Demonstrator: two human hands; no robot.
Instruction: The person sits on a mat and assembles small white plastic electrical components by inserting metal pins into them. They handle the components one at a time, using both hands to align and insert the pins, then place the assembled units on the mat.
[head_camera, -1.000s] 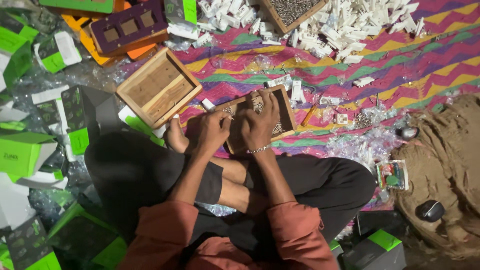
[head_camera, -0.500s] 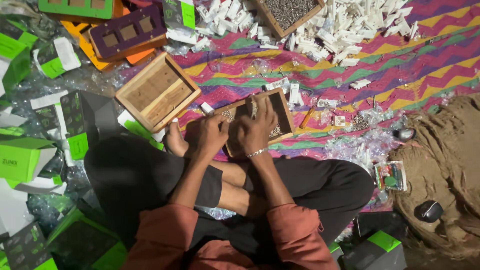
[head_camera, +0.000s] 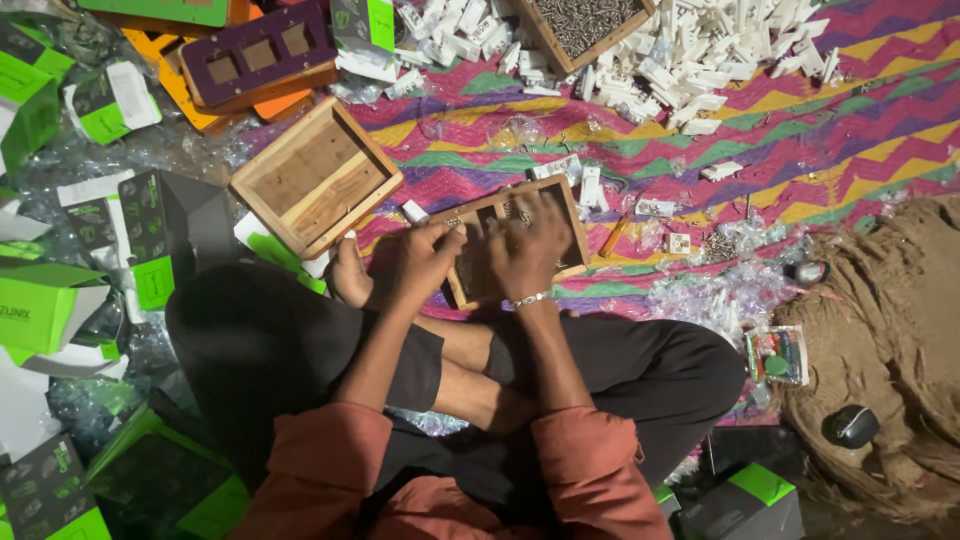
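- The empty wooden box (head_camera: 316, 177) lies close on the left of the small tray (head_camera: 570, 215) and blocks that side.
- White plastic parts (head_camera: 690, 60) crowd the far cloth.
- Between tray and parts, the striped cloth (head_camera: 800, 150) is mostly open.

View from my head camera. Light falls brightest on the zigzag cloth (head_camera: 620, 140) and the white plastic pieces (head_camera: 700, 50) at the top; my lap and the lower corners lie in deep shadow. My hands (head_camera: 480, 255) over the wooden tray (head_camera: 570, 215) are slightly motion-blurred. Green cartons (head_camera: 40, 300) at the left edge look soft.
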